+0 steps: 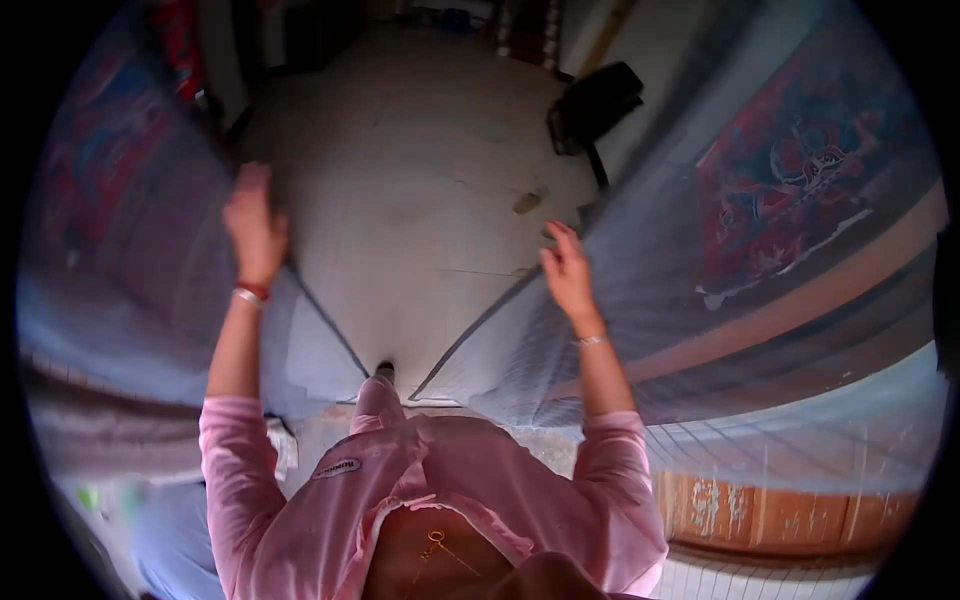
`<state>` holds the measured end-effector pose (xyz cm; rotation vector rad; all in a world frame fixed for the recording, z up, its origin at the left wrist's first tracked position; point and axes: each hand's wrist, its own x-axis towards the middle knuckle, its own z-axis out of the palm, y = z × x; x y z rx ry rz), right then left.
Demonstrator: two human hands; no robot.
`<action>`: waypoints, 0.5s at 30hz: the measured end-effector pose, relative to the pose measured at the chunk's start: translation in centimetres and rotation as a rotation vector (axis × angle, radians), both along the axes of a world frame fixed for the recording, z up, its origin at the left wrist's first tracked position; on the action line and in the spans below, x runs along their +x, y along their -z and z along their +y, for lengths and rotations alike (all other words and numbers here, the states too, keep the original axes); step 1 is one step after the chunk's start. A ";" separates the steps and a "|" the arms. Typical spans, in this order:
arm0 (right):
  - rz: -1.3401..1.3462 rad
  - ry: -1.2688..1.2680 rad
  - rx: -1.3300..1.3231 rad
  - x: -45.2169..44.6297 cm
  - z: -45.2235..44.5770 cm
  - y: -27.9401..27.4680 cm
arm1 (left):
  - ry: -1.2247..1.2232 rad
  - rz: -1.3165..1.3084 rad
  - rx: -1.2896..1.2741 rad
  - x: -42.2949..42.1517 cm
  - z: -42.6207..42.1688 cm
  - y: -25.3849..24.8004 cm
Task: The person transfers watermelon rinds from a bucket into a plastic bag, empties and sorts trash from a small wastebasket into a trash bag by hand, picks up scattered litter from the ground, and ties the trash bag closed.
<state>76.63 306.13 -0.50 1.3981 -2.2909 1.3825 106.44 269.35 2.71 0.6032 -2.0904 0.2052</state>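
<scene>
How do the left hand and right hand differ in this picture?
The left hand reaches higher in the picture than the right hand. The left hand has a red band and a pale band at its wrist; the right hand has one silvery bracelet. Both hands are beside sheer curtains.

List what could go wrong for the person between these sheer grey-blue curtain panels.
1. The dark shoe is close to where the sheer, dark-edged left panel and right panel converge, so an edge might catch it and cause a trip.
2. The red and pale bracelets on the left wrist could snag the thin fabric.
3. The bare left hand and right hand look open near the edges; the panels might swing back.
</scene>
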 end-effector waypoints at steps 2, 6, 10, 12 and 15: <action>0.021 0.131 -0.084 -2.8 4.0 -0.1 | -0.202 0.211 -0.130 -0.4 -6.1 1.2; -0.177 0.513 -0.237 -4.5 6.4 -1.1 | -0.240 0.715 0.037 -5.2 -12.8 -1.1; -0.417 0.644 -0.501 -8.1 3.5 -1.3 | 0.291 0.772 0.521 -20.2 -14.3 -5.0; -0.628 0.668 -0.609 -10.2 1.0 -0.6 | 0.574 0.499 0.688 -28.1 -16.7 -1.8; -0.614 0.721 -0.438 -12.1 0.3 3.7 | 0.926 0.137 0.975 -38.0 -14.6 2.7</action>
